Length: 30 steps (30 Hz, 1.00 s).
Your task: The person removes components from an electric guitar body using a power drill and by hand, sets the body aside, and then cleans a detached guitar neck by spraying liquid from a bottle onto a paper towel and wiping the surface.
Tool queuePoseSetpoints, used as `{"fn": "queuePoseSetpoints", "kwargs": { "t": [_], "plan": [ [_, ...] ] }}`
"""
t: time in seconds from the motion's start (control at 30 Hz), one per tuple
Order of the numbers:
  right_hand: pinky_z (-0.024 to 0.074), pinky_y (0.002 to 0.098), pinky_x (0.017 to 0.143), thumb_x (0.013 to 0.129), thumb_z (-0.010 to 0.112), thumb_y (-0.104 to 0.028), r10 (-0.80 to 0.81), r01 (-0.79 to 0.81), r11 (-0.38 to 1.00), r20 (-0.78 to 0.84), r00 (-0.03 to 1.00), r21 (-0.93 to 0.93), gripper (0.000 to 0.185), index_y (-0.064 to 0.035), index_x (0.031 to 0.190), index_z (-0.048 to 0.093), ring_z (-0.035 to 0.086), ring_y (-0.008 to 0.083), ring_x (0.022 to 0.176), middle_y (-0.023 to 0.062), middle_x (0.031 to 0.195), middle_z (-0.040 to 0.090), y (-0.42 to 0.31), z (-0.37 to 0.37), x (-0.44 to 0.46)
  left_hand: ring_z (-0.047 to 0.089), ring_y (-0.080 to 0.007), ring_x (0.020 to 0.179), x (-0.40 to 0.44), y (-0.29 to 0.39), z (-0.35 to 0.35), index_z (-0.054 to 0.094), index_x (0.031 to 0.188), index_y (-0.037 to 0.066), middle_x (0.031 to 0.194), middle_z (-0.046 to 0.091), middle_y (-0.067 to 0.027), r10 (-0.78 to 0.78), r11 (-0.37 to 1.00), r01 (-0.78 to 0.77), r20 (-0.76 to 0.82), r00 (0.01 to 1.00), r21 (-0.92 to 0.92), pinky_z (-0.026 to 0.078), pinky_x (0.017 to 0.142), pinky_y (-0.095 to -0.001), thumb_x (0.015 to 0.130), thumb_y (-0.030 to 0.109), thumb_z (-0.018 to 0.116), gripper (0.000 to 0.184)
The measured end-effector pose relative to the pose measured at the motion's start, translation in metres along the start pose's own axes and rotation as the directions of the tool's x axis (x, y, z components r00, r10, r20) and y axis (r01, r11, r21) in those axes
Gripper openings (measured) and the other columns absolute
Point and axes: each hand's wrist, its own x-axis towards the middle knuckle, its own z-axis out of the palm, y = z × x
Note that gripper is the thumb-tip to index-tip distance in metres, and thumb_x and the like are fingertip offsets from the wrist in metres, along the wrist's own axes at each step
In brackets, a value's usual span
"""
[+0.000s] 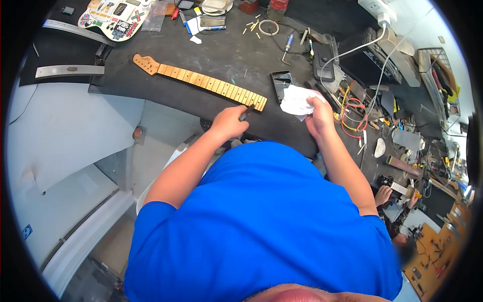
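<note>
A maple guitar neck [211, 84] with frets lies on the dark workbench, its headstock pointing to the far left. My left hand [229, 124] is closed at the neck's near right end. From its fingers sticks out a small black tool [247, 112], which reaches the edge of the fretboard; its kind is not clear. To the right, my right hand [320, 119] grips a crumpled white sheet [297, 100], paper or cloth, above the bench. Just behind the sheet sits a small black tray [280, 80], partly covered by it.
A stickered guitar body [116, 19] lies at the back left. A blue-handled screwdriver [289, 42] and a tape roll [268, 27] lie at the back. Red-handled pliers [354, 113], cables and tools crowd the right side, where another person's hands [384, 195] work on a fretted piece.
</note>
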Motion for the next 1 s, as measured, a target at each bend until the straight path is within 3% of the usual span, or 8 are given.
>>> {"fn": "queuePoseSetpoints", "kwargs": {
  "t": [0.17,0.3,0.4,0.5,0.53,0.73,0.87,1.0],
  "plan": [
    [0.0574,0.0472,0.099,0.092,0.051,-0.002,-0.011,0.011,1.000,-0.037,0.999,0.008,0.037,0.0026,0.127,0.059,0.069,0.0320,0.111,0.0182,0.121,0.067,0.005,-0.009,-0.002,0.071,-0.0411,0.106,-0.004,0.013,-0.018,0.075,0.115,0.006,0.109,0.076,-0.0204,-0.167,0.984,0.156,0.128,0.978,0.089,0.056,0.091,-0.0498,0.083,0.022,0.065,0.036],
    [0.0573,0.0464,0.099,0.090,0.051,-0.002,-0.025,0.025,1.000,-0.055,0.998,0.006,0.037,0.0032,0.126,0.060,0.069,0.0312,0.110,0.0171,0.119,0.067,0.003,-0.009,-0.007,0.069,-0.0420,0.120,0.022,-0.084,-0.049,0.075,0.122,0.001,0.125,0.073,-0.0255,-0.325,0.940,0.342,-0.303,0.896,0.004,0.054,0.103,-0.0495,0.084,0.024,0.064,0.046],
    [0.0572,0.0463,0.100,0.089,0.051,-0.001,-0.017,0.017,1.000,-0.044,0.999,0.000,0.038,0.0036,0.125,0.061,0.069,0.0311,0.111,0.0170,0.118,0.067,0.011,-0.023,-0.004,0.076,-0.0381,0.100,0.021,-0.145,-0.134,0.075,0.108,0.001,0.103,0.078,-0.0211,-0.497,0.864,0.482,-0.417,0.761,-0.149,0.057,0.088,-0.0471,0.084,0.024,0.063,0.036],
    [0.0573,0.0466,0.100,0.088,0.051,-0.001,-0.002,0.002,1.000,-0.058,0.998,0.000,0.038,0.0035,0.125,0.061,0.069,0.0312,0.111,0.0172,0.119,0.068,0.011,-0.020,-0.004,0.076,-0.0357,0.097,0.021,-0.159,-0.165,0.073,0.111,0.003,0.100,0.078,-0.0200,-0.425,0.885,0.459,-0.523,0.738,-0.071,0.057,0.086,-0.0457,0.083,0.021,0.063,0.035],
    [0.0574,0.0465,0.100,0.088,0.051,0.000,0.001,-0.001,1.000,-0.052,0.999,0.004,0.038,0.0035,0.125,0.061,0.069,0.0311,0.111,0.0173,0.119,0.067,0.011,-0.017,-0.003,0.075,-0.0373,0.103,0.022,-0.159,-0.147,0.073,0.115,0.002,0.107,0.078,-0.0212,-0.247,0.937,0.344,-0.587,0.771,0.058,0.058,0.090,-0.0455,0.081,0.020,0.064,0.039],
    [0.0586,0.0451,0.098,0.088,0.050,-0.001,-0.011,0.011,1.000,-0.024,1.000,-0.011,0.038,0.0029,0.124,0.061,0.069,0.0301,0.110,0.0169,0.119,0.067,0.006,0.012,0.002,0.070,-0.0448,0.110,-0.014,-0.001,-0.016,0.074,0.109,0.003,0.110,0.075,-0.0259,-0.038,0.977,0.026,0.055,0.998,0.210,0.056,0.096,-0.0522,0.078,0.022,0.069,0.037],
    [0.0590,0.0444,0.097,0.088,0.050,0.000,-0.040,0.037,0.997,-0.046,0.998,-0.062,0.038,0.0023,0.124,0.061,0.069,0.0296,0.109,0.0165,0.118,0.067,-0.002,0.022,0.007,0.070,-0.0461,0.110,0.007,-0.054,-0.031,0.074,0.107,-0.001,0.110,0.074,-0.0280,-0.174,0.979,0.195,-0.278,0.945,0.051,0.056,0.096,-0.0526,0.078,0.021,0.068,0.036],
    [0.0590,0.0445,0.097,0.088,0.049,0.000,-0.035,0.031,0.997,-0.051,0.998,-0.072,0.037,0.0024,0.124,0.061,0.069,0.0296,0.109,0.0167,0.118,0.067,0.003,0.025,0.014,0.071,-0.0436,0.113,0.026,-0.170,-0.130,0.073,0.118,0.000,0.115,0.075,-0.0265,-0.378,0.885,0.465,-0.558,0.739,0.016,0.056,0.098,-0.0492,0.081,0.020,0.065,0.043]
  ]
}}
